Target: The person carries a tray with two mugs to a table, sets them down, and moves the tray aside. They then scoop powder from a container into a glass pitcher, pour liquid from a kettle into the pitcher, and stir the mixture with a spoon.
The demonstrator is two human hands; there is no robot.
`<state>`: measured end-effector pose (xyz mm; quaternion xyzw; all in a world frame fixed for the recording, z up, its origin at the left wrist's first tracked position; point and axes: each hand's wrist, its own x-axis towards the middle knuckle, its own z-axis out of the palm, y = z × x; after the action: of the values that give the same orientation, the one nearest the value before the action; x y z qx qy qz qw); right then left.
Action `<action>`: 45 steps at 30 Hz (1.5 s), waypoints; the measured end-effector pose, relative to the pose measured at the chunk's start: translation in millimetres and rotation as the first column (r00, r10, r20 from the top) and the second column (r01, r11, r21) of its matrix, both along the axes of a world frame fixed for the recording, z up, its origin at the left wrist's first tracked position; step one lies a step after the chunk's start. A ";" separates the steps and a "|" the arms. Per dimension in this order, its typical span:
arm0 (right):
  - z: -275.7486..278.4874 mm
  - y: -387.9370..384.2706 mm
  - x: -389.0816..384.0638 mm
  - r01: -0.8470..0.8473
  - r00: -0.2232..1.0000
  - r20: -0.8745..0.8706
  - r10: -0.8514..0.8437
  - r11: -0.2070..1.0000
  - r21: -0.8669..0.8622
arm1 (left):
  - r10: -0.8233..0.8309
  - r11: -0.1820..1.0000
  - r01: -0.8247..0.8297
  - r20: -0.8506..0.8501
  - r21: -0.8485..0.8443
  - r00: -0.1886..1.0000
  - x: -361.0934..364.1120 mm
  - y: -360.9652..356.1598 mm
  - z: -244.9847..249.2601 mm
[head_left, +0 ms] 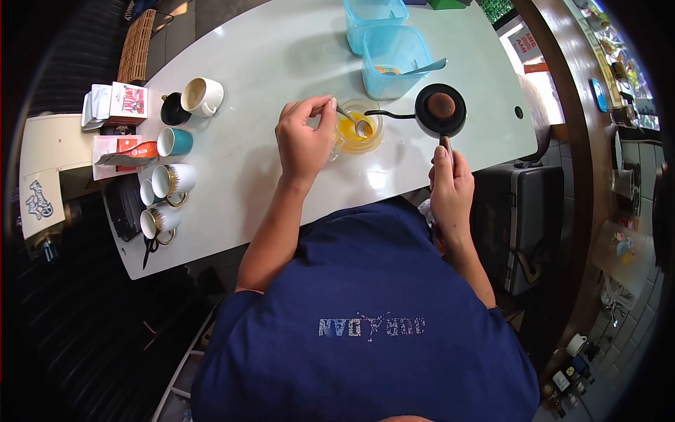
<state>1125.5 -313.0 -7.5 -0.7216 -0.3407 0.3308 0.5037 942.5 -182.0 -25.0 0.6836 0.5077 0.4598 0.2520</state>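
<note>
My left hand [308, 139] pinches a metal spoon [349, 117] between thumb and fingers. Its bowl dips into a clear glass cup [380, 133] holding yellow-orange liquid [349, 132]. In my right hand [451, 184] is the wooden handle of a black gooseneck kettle [425, 127], fingers wrapped round it. A round brown knob tops its lid. The thin spout stretches left, its tip over the cup's rim. Just behind the cup and kettle stands a light-blue plastic tub [395, 86] with a light-coloured utensil [426, 68] leaning in it.
Another blue tub [355, 34] stands farther back. Along the table's left side are a cream mug [202, 97], a teal cup [174, 142], gold-trimmed white mugs [174, 181], packets and a red-and-white box [129, 100]. A dark hard case [536, 218] stands beside the table at right.
</note>
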 end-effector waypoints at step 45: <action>10.6 -1.1 13.2 0.009 0.997 -0.080 -0.011 1.000 -0.020 | -0.163 0.971 0.204 -0.270 0.128 0.949 0.3 8.2 -4.7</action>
<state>1138.6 -314.1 3.2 -0.7144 -0.3135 0.3601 0.5115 942.8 -173.8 -29.7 0.7993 0.4330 0.3797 0.1718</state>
